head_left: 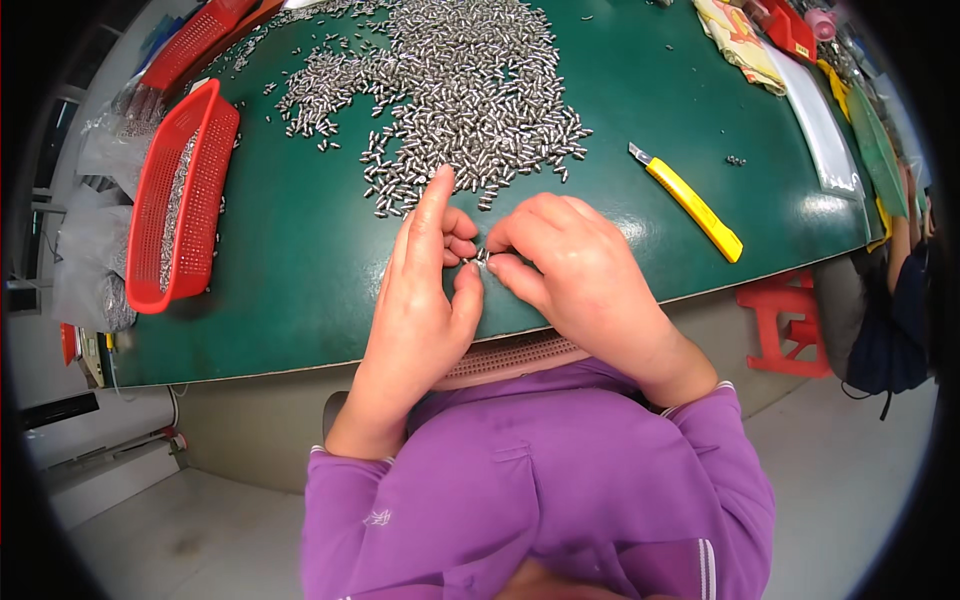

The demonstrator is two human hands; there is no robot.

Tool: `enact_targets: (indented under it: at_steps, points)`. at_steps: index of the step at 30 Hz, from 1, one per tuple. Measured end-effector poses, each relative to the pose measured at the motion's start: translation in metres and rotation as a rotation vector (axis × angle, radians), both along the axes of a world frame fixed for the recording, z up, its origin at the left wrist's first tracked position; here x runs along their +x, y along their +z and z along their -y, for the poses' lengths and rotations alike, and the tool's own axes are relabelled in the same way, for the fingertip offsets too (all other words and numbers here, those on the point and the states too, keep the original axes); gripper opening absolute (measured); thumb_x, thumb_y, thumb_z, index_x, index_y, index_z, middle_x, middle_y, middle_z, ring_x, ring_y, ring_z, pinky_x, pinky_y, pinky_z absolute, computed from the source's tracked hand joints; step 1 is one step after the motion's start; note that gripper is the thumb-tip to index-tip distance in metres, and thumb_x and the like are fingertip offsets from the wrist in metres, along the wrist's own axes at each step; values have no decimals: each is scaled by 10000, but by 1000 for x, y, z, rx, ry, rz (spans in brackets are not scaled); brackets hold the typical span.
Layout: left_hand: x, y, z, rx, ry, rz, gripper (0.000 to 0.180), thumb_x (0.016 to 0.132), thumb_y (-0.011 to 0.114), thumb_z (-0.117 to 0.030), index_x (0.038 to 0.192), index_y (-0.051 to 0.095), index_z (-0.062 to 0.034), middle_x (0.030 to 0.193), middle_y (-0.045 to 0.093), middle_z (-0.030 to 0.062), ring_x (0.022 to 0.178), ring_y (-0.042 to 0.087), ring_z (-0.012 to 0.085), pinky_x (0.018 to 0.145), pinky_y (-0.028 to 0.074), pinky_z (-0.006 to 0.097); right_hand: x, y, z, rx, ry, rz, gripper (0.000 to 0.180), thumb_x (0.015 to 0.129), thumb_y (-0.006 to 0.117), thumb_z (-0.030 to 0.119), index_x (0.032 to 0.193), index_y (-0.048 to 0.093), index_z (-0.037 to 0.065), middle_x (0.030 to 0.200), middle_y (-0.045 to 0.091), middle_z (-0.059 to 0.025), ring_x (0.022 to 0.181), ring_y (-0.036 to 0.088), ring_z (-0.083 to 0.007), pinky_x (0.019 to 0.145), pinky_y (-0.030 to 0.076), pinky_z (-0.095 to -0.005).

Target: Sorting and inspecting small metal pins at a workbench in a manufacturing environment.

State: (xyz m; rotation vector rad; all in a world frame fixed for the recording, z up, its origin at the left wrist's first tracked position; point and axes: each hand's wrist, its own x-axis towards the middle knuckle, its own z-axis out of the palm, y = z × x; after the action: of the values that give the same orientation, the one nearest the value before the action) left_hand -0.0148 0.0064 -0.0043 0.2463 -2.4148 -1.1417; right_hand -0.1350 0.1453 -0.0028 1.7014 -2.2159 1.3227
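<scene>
At the table's near edge my two hands meet over a few small shiny metal pieces (pixel 482 257). My left hand (pixel 425 270) has its index finger stretched out. Its other fingers curl toward the thumb, with a bit of metal showing at their tips. My right hand (pixel 580 255) pinches one small silver piece between thumb and index finger, its tip toward the left hand. Just beyond them spreads a large pile of small bullet-shaped metal parts (pixel 470 90). How the pieces sit within my fingers is partly hidden.
A red perforated basket (pixel 222 135) holding metal parts stands at the left of the green table (pixel 640 270). To the right lies a yellow utility knife (pixel 695 208), blade out. A patterned cloth (pixel 738 45) lies far right; a red stool (pixel 785 325) stands below, near another person.
</scene>
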Motion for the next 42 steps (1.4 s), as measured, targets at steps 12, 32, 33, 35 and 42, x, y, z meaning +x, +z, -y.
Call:
enact_targets:
  at_steps: [12,32,33,35,42]
  points:
    - [1,-1,-1,-8,20,-35,807,857,553,195,1592,353,-71,1146,588,127,934,619,204,836,552,333,2,2,-1,15,2,25,162,827,741,69,942,630,44,911,593,-113,851,594,-326,762,504,-434]
    - [1,0,2,32,-25,-41,779,827,568,167,1559,388,-28,1285,552,154,1008,617,210,855,551,328,1,5,-6,27,-12,67,218,822,736,27,1027,664,29,951,625,-139,902,616,-361,788,519,-457]
    - [1,1,2,32,-24,-41,779,827,568,167,1559,388,-28,1285,552,154,1008,617,210,855,551,328,1,5,-6,27,-11,67,218,822,736,27,1027,664,29,951,625,-139,902,616,-361,788,519,-457]
    - [0,0,2,18,-33,-47,782,820,609,158,1551,399,-26,1294,556,155,1003,621,205,854,549,331,1,5,-5,46,-13,71,187,827,732,30,999,660,31,932,615,-140,888,612,-362,781,517,-461]
    - [-3,-1,3,15,-37,-43,790,808,644,160,1540,414,-28,1284,567,153,973,627,198,853,547,331,1,5,-3,59,-3,56,121,838,709,22,937,639,31,882,585,-143,857,600,-367,760,513,-472]
